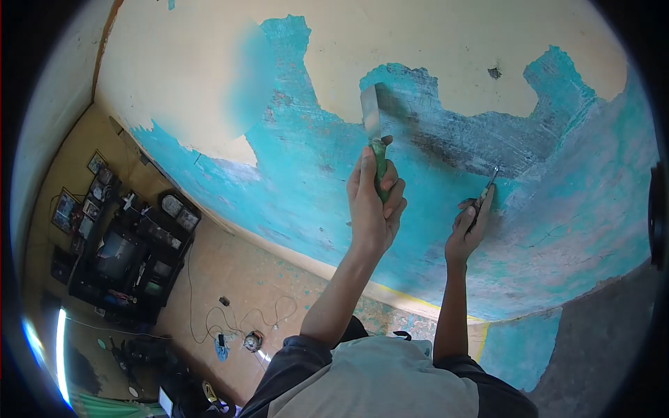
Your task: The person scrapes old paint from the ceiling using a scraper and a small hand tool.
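Note:
My left hand (375,202) is wrapped round the green handle of a paint scraper (371,110). Its wide metal blade points up and overlaps the border between cream paint and a bare turquoise patch on the wall (300,153). Lower and to the right, my right hand (465,233) grips a slim tool with a thin metal tip (494,171); its handle is mostly hidden by my fingers. That tip is close to the lower edge of a dark, scuffed area. Ragged cream paint (481,56) covers the wall above both hands.
A black cabinet with a television (117,254) stands at the left wall, framed pictures (66,209) beside it. Cords and a small round device (253,341) lie on the tan floor (230,272), with turquoise flakes near the wall's foot. A green curtain (115,406) hangs at lower left.

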A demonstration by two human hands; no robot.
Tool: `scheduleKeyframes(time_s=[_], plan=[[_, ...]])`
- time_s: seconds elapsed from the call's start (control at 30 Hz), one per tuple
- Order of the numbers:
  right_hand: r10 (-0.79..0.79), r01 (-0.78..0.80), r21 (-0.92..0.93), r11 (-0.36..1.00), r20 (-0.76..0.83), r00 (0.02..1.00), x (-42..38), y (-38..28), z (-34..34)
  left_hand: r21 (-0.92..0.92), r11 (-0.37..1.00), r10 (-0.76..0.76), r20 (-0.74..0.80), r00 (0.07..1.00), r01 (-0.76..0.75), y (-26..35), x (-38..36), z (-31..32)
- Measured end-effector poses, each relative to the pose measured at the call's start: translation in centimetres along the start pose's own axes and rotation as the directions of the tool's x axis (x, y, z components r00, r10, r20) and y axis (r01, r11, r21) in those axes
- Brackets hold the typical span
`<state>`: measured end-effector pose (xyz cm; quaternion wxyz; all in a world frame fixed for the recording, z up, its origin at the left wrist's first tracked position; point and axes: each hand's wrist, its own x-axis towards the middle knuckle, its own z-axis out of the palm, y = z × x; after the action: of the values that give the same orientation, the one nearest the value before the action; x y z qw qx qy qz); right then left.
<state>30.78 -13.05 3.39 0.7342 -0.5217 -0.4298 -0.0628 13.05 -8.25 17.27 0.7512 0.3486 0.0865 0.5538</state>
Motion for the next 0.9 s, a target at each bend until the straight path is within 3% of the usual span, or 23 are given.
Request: scheduleKeyframes(time_s=[0.2,0.27,0.47,0.57,0.7,0.9], plan=[[-0.035,0.035,0.000,0.999,0.021,0.999,0.1,0.4,-0.3,0.045,0.999,-0.006,-0.085,0.996,0.009,-1.7,-0.8,-0.6],[-0.018,0.018,0.011,1.000,0.032,0.999,0.0,0.3,-0.3,-0.059,0.998,-0.043,-0.092,0.995,0.037,-1.9,-0.5,0.5],[0.009,-0.007,-0.024,1.000,0.066,0.998,-0.2,-0.1,-1.2,0.043,0.999,0.017,-0.060,0.998,-0.014,-2.9,-0.4,-1.6],[0.012,-0.009,-0.056,0.998,0.056,0.998,-1.0,0.8,-1.2,-0.012,0.998,-0.056,-0.057,0.997,0.056,-2.9,-1.1,-1.9],[0.052,-0.049,-0.062,0.997,0.047,0.998,-1.2,0.5,-1.0,-0.046,0.998,-0.044,0.011,0.999,0.044,-0.4,0.6,-0.4],[0.111,-0.107,-0.083,0.991,0.048,0.993,-1.6,-0.5,-1.2,-0.046,0.995,-0.095,-0.024,0.995,0.093,-1.9,-1.0,-2.1]])
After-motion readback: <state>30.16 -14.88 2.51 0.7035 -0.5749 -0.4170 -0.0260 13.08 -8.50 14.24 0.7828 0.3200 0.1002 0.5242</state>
